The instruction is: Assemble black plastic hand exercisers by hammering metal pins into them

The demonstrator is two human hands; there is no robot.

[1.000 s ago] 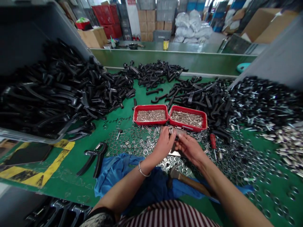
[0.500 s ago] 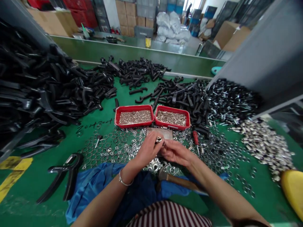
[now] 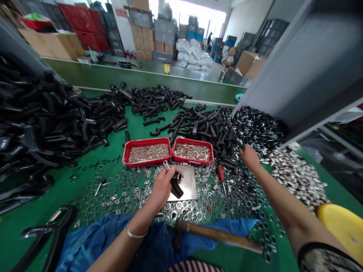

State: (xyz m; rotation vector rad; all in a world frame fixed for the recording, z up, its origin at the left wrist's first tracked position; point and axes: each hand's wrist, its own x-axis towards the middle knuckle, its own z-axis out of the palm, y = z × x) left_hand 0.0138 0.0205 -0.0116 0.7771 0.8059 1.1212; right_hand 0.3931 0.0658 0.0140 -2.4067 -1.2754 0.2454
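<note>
My left hand (image 3: 163, 187) is closed around a curved black handle (image 3: 176, 188) with a coil spring (image 3: 166, 165) sticking up past the fingers. It is above a flat metal plate (image 3: 188, 183), just in front of two red trays. Out to the right, my right hand (image 3: 250, 156) is at the near edge of a heap of black-headed metal pins (image 3: 255, 128). Its fingers look curled together, and what they grip, if anything, cannot be made out. Below my left hand a wooden-handled hammer (image 3: 221, 236) lies across a blue cloth (image 3: 110, 238).
Red trays of small metal pieces, left (image 3: 147, 164) and right (image 3: 208, 163), stand mid-table. Piles of black handles (image 3: 42, 121) fill the left and back. Metal rings (image 3: 113, 196) are scattered around a red screwdriver (image 3: 220, 173). Silver sleeves (image 3: 295, 173) and a yellow object (image 3: 340, 226) are rightward.
My hands were together above the plate and are now apart. My right hand has moved out to the pin heap; the left still holds its piece. The view has shifted too.
</note>
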